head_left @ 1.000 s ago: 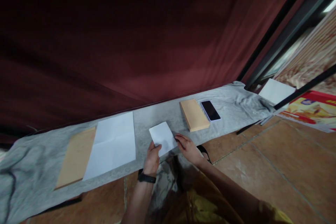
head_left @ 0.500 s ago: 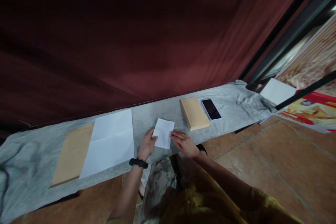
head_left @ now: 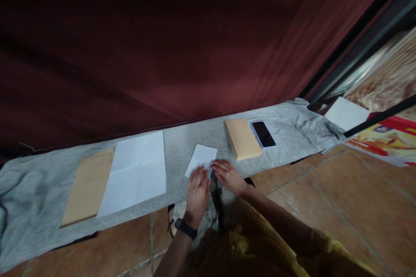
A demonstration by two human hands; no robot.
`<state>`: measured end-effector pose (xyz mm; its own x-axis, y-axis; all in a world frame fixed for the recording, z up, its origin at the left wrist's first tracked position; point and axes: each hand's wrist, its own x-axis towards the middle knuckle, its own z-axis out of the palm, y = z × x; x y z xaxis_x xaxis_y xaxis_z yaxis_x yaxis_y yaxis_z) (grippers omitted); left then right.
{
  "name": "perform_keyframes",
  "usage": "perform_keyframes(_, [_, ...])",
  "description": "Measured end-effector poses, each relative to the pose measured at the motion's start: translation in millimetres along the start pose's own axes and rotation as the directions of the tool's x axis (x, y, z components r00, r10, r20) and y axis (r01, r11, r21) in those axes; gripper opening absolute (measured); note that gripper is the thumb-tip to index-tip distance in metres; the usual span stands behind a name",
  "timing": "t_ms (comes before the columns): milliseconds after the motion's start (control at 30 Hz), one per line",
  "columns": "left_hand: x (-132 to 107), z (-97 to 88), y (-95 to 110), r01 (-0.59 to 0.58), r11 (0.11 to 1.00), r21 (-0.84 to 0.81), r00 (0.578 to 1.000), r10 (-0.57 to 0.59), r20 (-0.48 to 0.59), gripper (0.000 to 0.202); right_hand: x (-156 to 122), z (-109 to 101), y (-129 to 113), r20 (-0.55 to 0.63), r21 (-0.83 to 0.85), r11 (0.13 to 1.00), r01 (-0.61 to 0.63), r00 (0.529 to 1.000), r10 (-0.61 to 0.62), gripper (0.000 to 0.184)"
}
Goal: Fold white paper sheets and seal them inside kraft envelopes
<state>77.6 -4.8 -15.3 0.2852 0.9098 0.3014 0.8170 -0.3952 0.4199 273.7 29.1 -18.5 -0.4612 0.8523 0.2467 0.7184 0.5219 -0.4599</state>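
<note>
A small folded white sheet of paper (head_left: 201,155) lies on the grey cloth in front of me. My left hand (head_left: 198,186), with a black band on its wrist, rests flat over the paper's near part and hides it. Its fingers are stretched out and lie side by side. At the paper's right edge, my right hand (head_left: 229,176) touches down with extended fingers, close beside the left fingertips. Neither hand is wrapped around anything.
Left of my hands lie large creased white sheets (head_left: 139,173) and a brown envelope (head_left: 87,186). To the right sit a stack of brown envelopes (head_left: 243,139) and a phone (head_left: 263,134). A grey cloth (head_left: 182,136) covers the narrow bench, with a dark red curtain (head_left: 195,73) behind.
My left hand has moved from gripping the paper's left edge to lying flat across its near part. The paper's outline is now slanted. The right hand has barely moved.
</note>
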Motion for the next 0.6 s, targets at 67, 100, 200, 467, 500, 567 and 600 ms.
perform_keyframes(67, [-16.4, 8.4, 9.7, -0.031, 0.999, 0.037, 0.998, 0.029, 0.055, 0.044, 0.2, 0.9, 0.0, -0.009, -0.001, 1.0, -0.005, 1.0, 0.005, 0.037])
perform_keyframes(100, [-22.2, 11.5, 13.1, -0.041, 0.997, 0.06, 0.996, 0.036, 0.078, 0.047, 0.7, 1.4, -0.4, -0.015, -0.001, 1.0, -0.008, 1.0, 0.008, 0.036])
perform_keyframes(200, [-30.0, 16.2, 17.4, -0.057, 0.99, 0.128, 0.992, 0.042, 0.117, 0.054, 3.4, 2.7, -3.6, -0.014, -0.01, 1.0, 0.002, 1.0, -0.002, 0.036])
perform_keyframes(467, [-30.4, 17.8, 13.6, -0.073, 0.982, 0.177, 0.994, 0.057, 0.095, 0.057, 9.2, 5.4, -6.2, -0.012, -0.131, 0.991, -0.021, 1.0, 0.02, 0.041])
perform_keyframes(500, [-31.0, 17.9, 14.0, -0.073, 0.979, 0.188, 0.994, 0.057, 0.089, 0.057, 9.7, 5.2, -4.3, -0.018, -0.145, 0.989, -0.035, 0.999, 0.032, 0.042])
perform_keyframes(567, [-32.1, 17.6, 15.8, -0.068, 0.975, 0.212, 0.995, 0.052, 0.08, 0.056, 11.4, 4.5, 0.5, -0.029, -0.167, 0.984, -0.061, 0.998, 0.057, 0.042])
perform_keyframes(600, [-32.5, 17.2, 16.9, -0.065, 0.973, 0.222, 0.996, 0.049, 0.078, 0.056, 12.5, 4.0, 2.9, -0.034, -0.176, 0.982, -0.075, 0.997, 0.07, 0.043])
